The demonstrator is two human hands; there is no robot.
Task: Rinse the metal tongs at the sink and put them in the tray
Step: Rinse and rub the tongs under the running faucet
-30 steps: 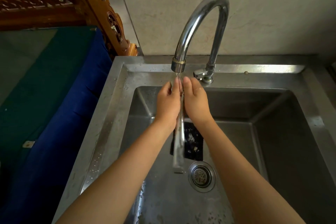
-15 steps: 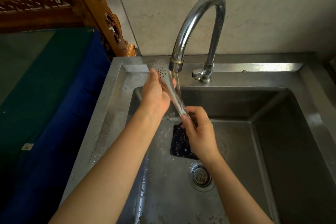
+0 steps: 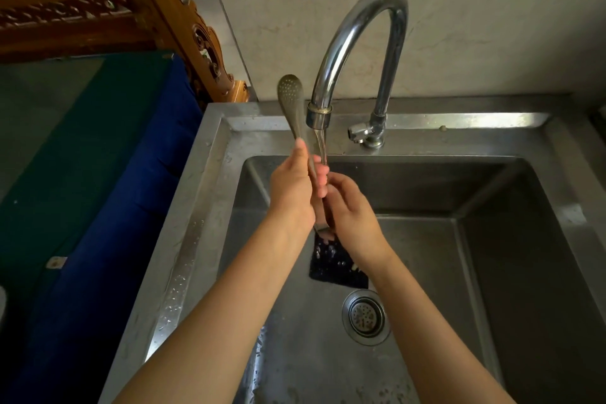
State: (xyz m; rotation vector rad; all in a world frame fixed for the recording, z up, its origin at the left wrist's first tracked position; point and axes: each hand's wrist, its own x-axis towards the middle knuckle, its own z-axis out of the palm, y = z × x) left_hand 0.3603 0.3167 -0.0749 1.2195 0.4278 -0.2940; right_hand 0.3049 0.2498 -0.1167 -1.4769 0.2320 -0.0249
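Left hand (image 3: 290, 188) and right hand (image 3: 352, 210) both closed around metal tongs (image 3: 292, 102), upright under tap (image 3: 357, 43) stream over sink (image 3: 210, 174). Rinsing in progress; tray not visible, placing remains.

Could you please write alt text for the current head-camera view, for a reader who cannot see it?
Two bare hands, left hand and right hand, hold metal tongs upright under a running tap over a steel sink, the perforated tip pointing up. A drain and a dark mat lie below; blue and green cloth is at left.
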